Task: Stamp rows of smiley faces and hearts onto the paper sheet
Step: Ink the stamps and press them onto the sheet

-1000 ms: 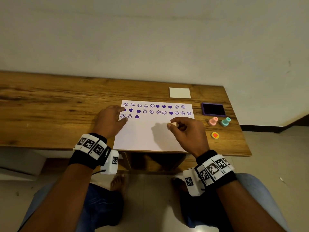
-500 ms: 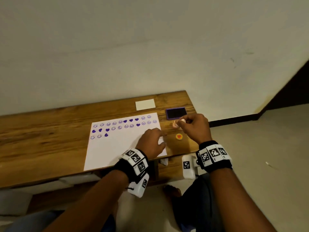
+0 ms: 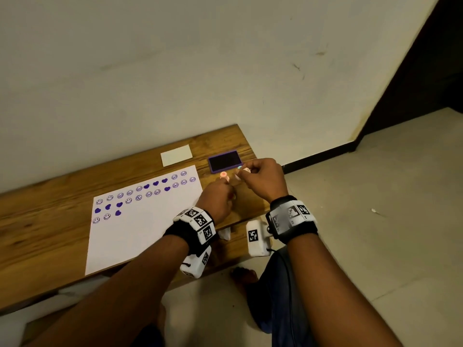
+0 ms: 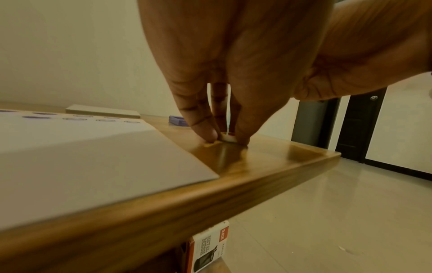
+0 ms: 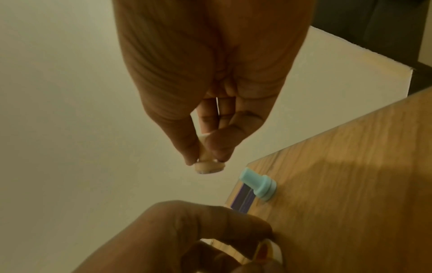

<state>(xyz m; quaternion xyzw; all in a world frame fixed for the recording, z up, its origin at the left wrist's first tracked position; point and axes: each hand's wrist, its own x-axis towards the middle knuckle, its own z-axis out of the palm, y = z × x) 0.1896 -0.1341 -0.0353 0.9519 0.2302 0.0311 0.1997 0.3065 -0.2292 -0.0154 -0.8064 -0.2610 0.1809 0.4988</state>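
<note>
The white paper sheet (image 3: 150, 234) carries two full rows of purple smileys and hearts and a short third row at its left. Right of it, my left hand (image 3: 231, 194) pinches a small round cap (image 4: 228, 137) that lies on the wood; in the right wrist view the cap (image 5: 268, 249) shows a red inside. My right hand (image 3: 241, 172) holds a cream stamp (image 5: 209, 166) by its stem, base down, in the air just in front of the purple ink pad (image 3: 224, 161). A pink stamp (image 3: 223, 175) and a teal stamp (image 5: 259, 186) stand on the table by the pad.
A small white card (image 3: 176, 155) lies behind the sheet, near the wall. The wooden table (image 3: 37, 234) ends just right of both hands, with tiled floor beyond. A cardboard box (image 4: 208, 249) sits under the table.
My left hand left the sheet's left edge, crossed to the right and took hold of the cap. My right hand carried the cream stamp from over the sheet to the ink pad. My head turned right.
</note>
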